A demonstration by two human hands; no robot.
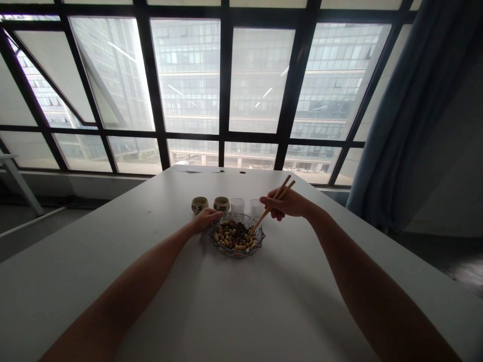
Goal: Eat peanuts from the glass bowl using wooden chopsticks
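Note:
A clear glass bowl with a scalloped rim point(237, 253) stands on the white table, holding tan peanuts point(226, 236) and a heap of small dark pieces point(238, 230), perhaps seeds. My left hand point(206, 219) grips the bowl's left rim, its fingers partly hidden. Wooden chopsticks point(272, 203) are held in my right hand point(290, 203), to the right of and above the bowl. They slant down to the left, and their tips reach into the right side of the contents. Whether anything is pinched between the tips is too small to tell.
Behind the bowl stand two ceramic cups with dark characters, one left point(199, 205) and one right point(221, 204), then two translucent cups point(237, 205). White paper point(196, 169) lies at the table's far end. Windows are beyond; a blue curtain point(392, 120) hangs at right.

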